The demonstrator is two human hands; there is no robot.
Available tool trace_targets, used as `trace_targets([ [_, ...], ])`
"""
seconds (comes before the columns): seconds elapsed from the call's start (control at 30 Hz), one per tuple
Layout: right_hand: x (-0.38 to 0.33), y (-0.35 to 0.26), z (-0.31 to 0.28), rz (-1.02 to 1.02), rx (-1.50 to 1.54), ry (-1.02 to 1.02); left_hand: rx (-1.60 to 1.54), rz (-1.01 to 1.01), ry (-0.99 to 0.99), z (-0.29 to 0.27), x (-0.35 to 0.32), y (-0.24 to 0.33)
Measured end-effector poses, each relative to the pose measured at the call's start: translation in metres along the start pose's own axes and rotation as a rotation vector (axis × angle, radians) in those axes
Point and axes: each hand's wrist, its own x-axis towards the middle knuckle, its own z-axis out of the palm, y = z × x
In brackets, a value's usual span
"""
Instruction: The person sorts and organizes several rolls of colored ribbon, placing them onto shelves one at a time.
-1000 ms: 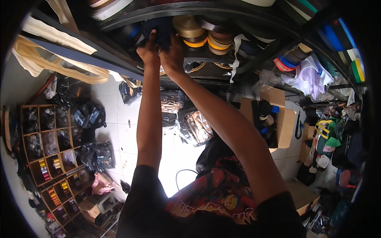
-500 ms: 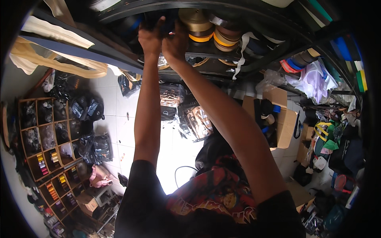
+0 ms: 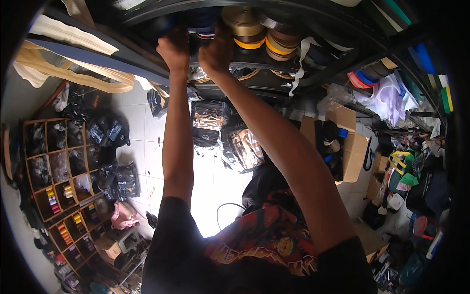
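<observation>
Both my arms reach up to a dark shelf (image 3: 264,66) holding rolls of strap or tape. My left hand (image 3: 174,50) is closed at the left of a dark blue roll (image 3: 202,24); its fingertips are lost in the shadow. My right hand (image 3: 215,54) is on that roll's other side, fingers curled up against it or close to it. What either hand grips is hidden. Just right of my right hand stand a gold-brown roll (image 3: 242,27) and a stack of brown and yellow rolls (image 3: 281,45). A white strip (image 3: 298,68) hangs from the shelf.
Cream zipper tape (image 3: 73,39) hangs at the upper left. A wooden cubby rack (image 3: 46,171) with thread spools stands at the left. Wrapped packs (image 3: 209,117) lie on the tiled floor beyond my arms. An open carton (image 3: 355,152) and piled goods (image 3: 401,181) are at the right.
My left hand has moved left and slightly down, away from my right hand, and its raised finger has curled in. The dark blue roll between them now shows more. My right hand stays nearly in place.
</observation>
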Motion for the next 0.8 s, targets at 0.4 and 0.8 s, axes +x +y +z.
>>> trace_targets([
  [0.4, -0.008, -0.007, -0.003, 0.057, -0.007, 0.021, 0.261, -0.169, 0.218, 0.020, -0.003, 0.013],
  [0.8, -0.119, 0.052, -0.133, 0.530, 0.240, -0.529, 0.357, -0.093, 0.137, -0.001, -0.055, 0.008],
])
